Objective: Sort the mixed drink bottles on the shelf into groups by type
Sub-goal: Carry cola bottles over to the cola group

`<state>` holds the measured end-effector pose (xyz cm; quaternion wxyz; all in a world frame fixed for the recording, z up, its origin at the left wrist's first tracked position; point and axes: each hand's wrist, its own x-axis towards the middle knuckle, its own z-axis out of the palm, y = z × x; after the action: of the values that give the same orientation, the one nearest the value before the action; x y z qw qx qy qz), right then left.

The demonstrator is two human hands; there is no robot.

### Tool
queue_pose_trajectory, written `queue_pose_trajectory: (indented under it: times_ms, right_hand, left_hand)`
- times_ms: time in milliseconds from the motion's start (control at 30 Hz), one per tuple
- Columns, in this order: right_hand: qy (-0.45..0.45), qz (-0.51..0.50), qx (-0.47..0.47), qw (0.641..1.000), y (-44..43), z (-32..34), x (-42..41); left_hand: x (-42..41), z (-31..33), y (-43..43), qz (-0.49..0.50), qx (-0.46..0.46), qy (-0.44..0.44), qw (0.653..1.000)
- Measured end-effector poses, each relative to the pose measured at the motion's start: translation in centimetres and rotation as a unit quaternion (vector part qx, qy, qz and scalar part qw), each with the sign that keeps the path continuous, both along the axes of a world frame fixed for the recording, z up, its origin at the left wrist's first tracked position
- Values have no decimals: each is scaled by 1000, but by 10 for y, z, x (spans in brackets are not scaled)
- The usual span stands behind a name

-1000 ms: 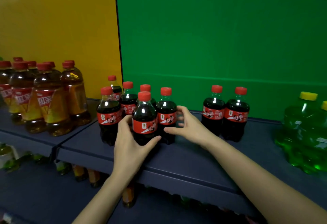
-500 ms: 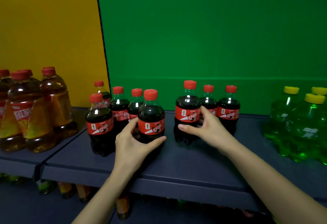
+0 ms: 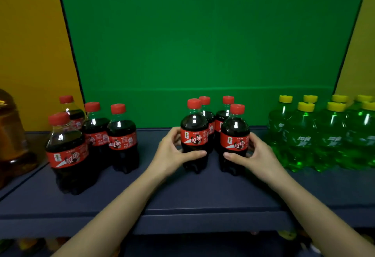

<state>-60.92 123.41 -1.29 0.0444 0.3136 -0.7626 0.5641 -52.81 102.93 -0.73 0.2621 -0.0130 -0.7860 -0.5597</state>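
A cola bottle [image 3: 194,135] held in the left hand [image 3: 172,153] and a second cola bottle [image 3: 235,141] held in the right hand [image 3: 258,155] have been shifted from the four colas [image 3: 121,141] left of the grip to a back pair [image 3: 220,117] just behind it, so regrouping seems half done.

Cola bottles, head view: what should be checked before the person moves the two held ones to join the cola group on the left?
1. Grip of left hand on front-left cola bottle: ok.
2. Grip of right hand on front-right cola bottle: ok.
3. Both held bottles upright: ok.
4. Bare shelf between them and the left cola group: ok.
5. Gap between right hand and green bottles: cannot tell, very close.
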Motion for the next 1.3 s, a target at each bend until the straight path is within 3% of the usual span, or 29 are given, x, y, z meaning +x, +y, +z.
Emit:
queue_pose_trajectory:
  times_ms: [433,867,1000,1100,1200,1300]
  right_hand:
    - [-36,18,-26,999,5,-18,-2]
    - [-15,17,-7,1000,3,-18,0]
    - [72,-84,-11,994,4,-13,5]
    - [187,-133,-70,971,6,-6,16]
    - [268,-87,-82,956,5,-1,31]
    - [282,-5,-75,956,-13,5,53]
  left_hand:
    - [-12,-8,8,-61,12,-19,998]
    - [-10,-11,16,39,-57,7,998]
    - [1,-12,17,66,-110,-31,991]
    - [24,-17,12,126,-167,9,978]
    - [61,-21,-5,193,-198,79,958]
    - [100,-23,-32,277,-191,108,936]
